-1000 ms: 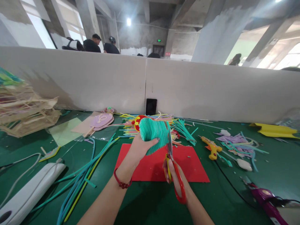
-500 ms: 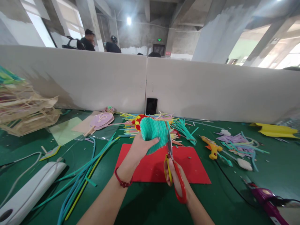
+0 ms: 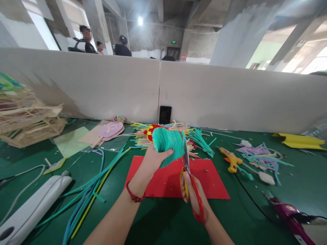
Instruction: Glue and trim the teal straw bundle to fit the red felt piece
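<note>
A curved, ribbed teal piece (image 3: 170, 143) is gripped in my left hand (image 3: 154, 163), thumb on its near face and the other fingers hidden behind it. My right hand (image 3: 192, 192) is closed round the red and yellow handles of a pair of scissors (image 3: 198, 200). The scissor blades point up and lie against the right edge of the teal piece. Both hands are above a red sheet (image 3: 212, 178) lying on the green table.
Behind the teal piece lie many coloured strips (image 3: 143, 137) and a phone (image 3: 165, 115) leaning on the divider. A yellow glue gun (image 3: 231, 161) and a purple tool (image 3: 288, 214) are at right. Long strips (image 3: 89, 190) and a white power strip (image 3: 38, 206) are at left.
The scissors and my right hand have shifted very slightly to the right. My left hand keeps its hold on the teal piece. In the background, people have moved and another head shows.
</note>
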Available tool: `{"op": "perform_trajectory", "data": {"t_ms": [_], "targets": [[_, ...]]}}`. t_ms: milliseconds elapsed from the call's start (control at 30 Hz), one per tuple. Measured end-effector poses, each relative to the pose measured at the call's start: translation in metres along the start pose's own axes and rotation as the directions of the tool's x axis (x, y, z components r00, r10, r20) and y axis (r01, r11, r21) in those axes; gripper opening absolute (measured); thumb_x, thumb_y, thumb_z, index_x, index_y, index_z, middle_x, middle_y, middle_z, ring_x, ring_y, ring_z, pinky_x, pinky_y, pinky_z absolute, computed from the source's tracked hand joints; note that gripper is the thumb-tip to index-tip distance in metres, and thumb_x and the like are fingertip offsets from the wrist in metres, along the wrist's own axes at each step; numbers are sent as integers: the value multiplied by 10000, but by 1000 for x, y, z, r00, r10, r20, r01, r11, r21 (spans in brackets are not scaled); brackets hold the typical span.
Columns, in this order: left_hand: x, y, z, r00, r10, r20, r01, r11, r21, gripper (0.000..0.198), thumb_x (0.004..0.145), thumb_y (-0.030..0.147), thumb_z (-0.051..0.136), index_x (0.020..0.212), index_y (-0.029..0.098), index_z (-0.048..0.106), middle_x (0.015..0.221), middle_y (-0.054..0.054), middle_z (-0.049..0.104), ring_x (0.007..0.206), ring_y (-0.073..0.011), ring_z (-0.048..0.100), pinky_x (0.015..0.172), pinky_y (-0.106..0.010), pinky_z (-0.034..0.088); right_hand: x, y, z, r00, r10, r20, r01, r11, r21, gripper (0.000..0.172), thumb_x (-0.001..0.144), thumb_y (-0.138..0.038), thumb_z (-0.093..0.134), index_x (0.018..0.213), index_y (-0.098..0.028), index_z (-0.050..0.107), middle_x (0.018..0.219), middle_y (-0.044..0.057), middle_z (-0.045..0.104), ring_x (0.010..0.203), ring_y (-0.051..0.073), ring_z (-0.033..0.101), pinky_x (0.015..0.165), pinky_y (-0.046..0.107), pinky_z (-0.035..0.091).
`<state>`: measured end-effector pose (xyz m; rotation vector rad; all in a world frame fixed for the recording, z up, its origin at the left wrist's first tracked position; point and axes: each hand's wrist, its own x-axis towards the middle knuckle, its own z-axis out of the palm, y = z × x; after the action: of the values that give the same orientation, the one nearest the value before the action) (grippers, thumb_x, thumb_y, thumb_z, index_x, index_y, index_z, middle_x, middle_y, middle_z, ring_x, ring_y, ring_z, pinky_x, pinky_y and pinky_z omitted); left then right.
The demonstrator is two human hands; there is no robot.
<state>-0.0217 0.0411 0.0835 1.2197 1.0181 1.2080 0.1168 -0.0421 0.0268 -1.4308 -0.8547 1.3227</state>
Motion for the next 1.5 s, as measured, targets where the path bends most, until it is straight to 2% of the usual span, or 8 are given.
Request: {"op": "perform_trajectory", "data": {"t_ms": [433, 667, 800, 933, 1133, 1300, 1400, 1500], "targets": [[-1, 2, 1, 999, -47, -20, 46, 999, -14, 406, 624, 275, 756, 1001, 185, 638, 994, -50, 716, 883, -232, 676, 818, -360, 549, 2, 8, -6, 999, -46, 27, 48, 995, -83, 530, 729, -710, 532, 639, -196, 437, 441, -86, 376, 325, 45, 345, 288, 152, 282], [-1, 6, -1, 998, -49, -31, 49, 999, 8, 360, 637, 292, 750, 966, 177, 660, 999, -61, 714, 873, -233, 674, 811, -362, 549, 6, 8, -11, 990, -119, 75, 126, 987, -101, 525, 733, -710, 534, 677, -195, 450, 459, -86, 356, 355, 51, 341, 313, 164, 266], [-2, 9, -1, 999, -44, 8, 44, 999, -30, 436, 623, 312, 771, 1020, 180, 646, 1068, -71, 696, 922, -242, 664, 839, -374, 538, 9, 9, -12, 974, -172, 147, 176, 984, -21, 528, 749, -715, 510, 718, -190, 472, 497, -79, 371, 380, 53, 338, 343, 180, 289], [-4, 12, -1, 998, -60, 32, 60, 998, 2, 443, 625, 325, 773, 1017, 168, 637, 1074, -79, 693, 926, -250, 661, 830, -379, 536, 9, 8, -11, 965, -200, 170, 207, 978, -23, 539, 762, -726, 477, 738, -188, 488, 513, -65, 406, 395, 62, 366, 366, 191, 307], [-5, 11, -1, 996, -66, 64, 63, 997, 39, 378, 628, 297, 767, 955, 177, 620, 1044, -55, 697, 906, -220, 661, 792, -331, 543, 9, 8, -12, 968, -180, 177, 187, 982, -24, 542, 773, -733, 448, 746, -192, 478, 518, -68, 392, 403, 64, 356, 376, 196, 304], [-4, 4, -2, 988, -103, 118, 92, 991, 94, 334, 647, 318, 760, 922, 170, 641, 920, -44, 710, 825, -206, 660, 728, -318, 550, 11, 11, -14, 960, -215, 179, 224, 974, -31, 514, 822, -697, 408, 750, -192, 478, 547, -52, 420, 435, 78, 383, 409, 210, 332], [-5, 2, -2, 983, -125, 136, 109, 987, 120, 321, 648, 321, 759, 908, 165, 655, 901, -44, 712, 808, -202, 656, 720, -311, 548, 11, 11, -14, 962, -208, 176, 220, 975, -46, 501, 835, -684, 397, 737, -198, 467, 532, -55, 410, 431, 83, 380, 410, 212, 325], [-6, 3, 0, 981, -141, 133, 123, 983, 135, 301, 652, 307, 754, 903, 167, 663, 904, -43, 715, 794, -196, 657, 703, -299, 547, 12, 10, -14, 954, -253, 159, 264, 963, -52, 491, 843, -671, 397, 740, -198, 478, 538, -51, 413, 447, 90, 383, 428, 219, 329]]}}
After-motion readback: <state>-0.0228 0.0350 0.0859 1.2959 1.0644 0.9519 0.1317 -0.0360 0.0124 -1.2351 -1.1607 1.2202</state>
